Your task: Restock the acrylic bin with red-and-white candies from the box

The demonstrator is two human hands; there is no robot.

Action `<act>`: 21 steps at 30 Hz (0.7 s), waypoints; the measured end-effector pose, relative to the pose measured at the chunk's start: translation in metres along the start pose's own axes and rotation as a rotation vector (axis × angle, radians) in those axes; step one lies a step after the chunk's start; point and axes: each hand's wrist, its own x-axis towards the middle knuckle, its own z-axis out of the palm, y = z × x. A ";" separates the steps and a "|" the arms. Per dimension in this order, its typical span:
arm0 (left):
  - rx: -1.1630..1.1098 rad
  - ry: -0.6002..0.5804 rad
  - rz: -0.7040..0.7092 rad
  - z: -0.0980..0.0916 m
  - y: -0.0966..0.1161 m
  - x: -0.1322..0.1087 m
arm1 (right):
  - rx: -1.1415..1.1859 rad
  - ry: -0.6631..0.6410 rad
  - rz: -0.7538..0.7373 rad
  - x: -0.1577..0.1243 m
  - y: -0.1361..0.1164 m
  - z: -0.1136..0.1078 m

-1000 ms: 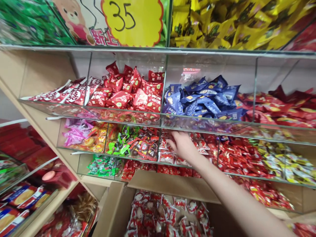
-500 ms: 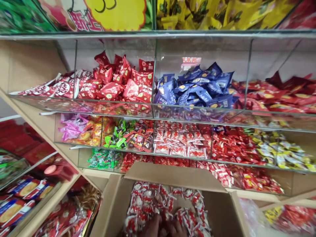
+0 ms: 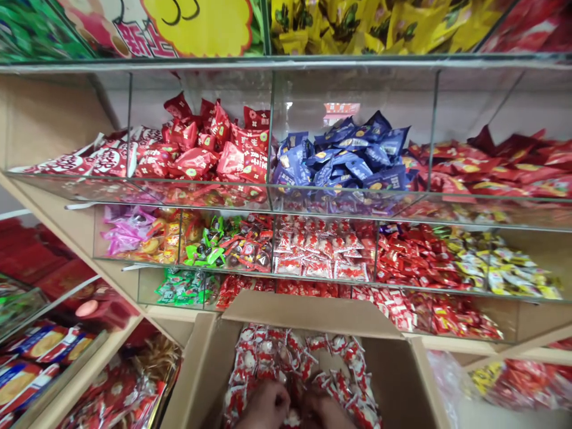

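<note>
An open cardboard box (image 3: 308, 311) stands low in front of me, with many small red-and-white wrapped candies (image 3: 257, 348) inside. Down among the candies are both hands, near the bottom edge of the view. My left hand (image 3: 264, 405) has its fingers curled in, thumb against the index finger; whatever it grips is hidden. Close beside it, my right hand (image 3: 325, 410) is also curled, its fingertips pointing toward the left hand. Blur and shadow hide what lies between the two. A patch of bare cardboard shows between the candies behind the right hand.
Glass-fronted shelves rise behind the box, holding blue packets (image 3: 342, 158), red packets (image 3: 196, 146) and matching red-and-white packets (image 3: 317, 244). Yellow packets (image 3: 379, 27) fill the top shelf. A wooden rack (image 3: 89, 372) runs along the left, and clear plastic bags (image 3: 527, 384) lie lower right.
Both hands have drawn their fingers in from a more spread pose among the candies. More of the left hand shows now. The shelves have shifted slightly left in the view.
</note>
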 end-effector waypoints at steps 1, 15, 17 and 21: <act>-0.062 0.006 0.036 -0.008 0.008 -0.003 | 0.101 0.028 -0.015 0.001 -0.007 -0.009; -1.073 0.114 0.199 -0.069 0.142 -0.030 | 0.731 0.230 0.129 0.020 -0.102 -0.109; -1.137 0.111 0.199 -0.068 0.147 -0.032 | 0.774 0.273 0.133 0.018 -0.104 -0.111; -1.180 0.011 0.228 -0.069 0.151 -0.040 | 0.597 0.346 0.081 0.015 -0.108 -0.116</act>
